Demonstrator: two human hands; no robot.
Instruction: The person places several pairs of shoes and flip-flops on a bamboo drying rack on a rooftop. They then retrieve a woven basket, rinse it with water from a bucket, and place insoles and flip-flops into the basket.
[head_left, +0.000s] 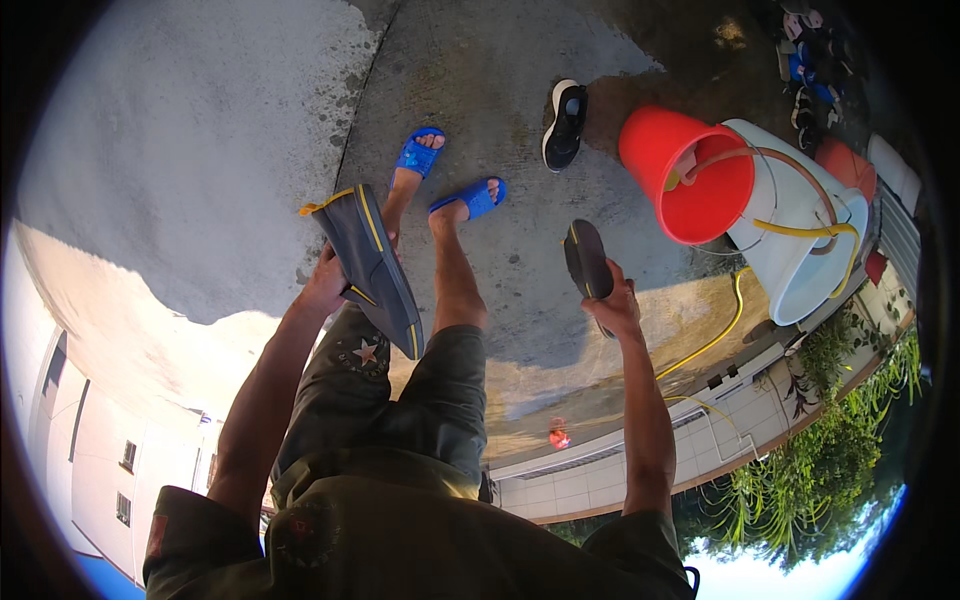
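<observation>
My left hand (325, 280) grips a dark grey shoe (375, 259) with yellow trim along its side and a yellow tab at one end. The shoe is held above my legs, its sole edge turned to the right. Off to the right, my right hand (618, 306) holds a second dark shoe (586, 255), which has a thin yellow line and looks like its match. Its lower part is partly hidden by my fingers. On the wet concrete ahead lies a black sneaker (568, 129) with a white sole, apart from both hands.
A red bucket (652, 157) and a large white bucket (780, 247) are at the right, with a hose (814, 231) over the rims. Yellow hose (724, 330) runs along the ground. Several shoes (806, 71) lie far right. Blue slide sandals (474, 197) are on my feet.
</observation>
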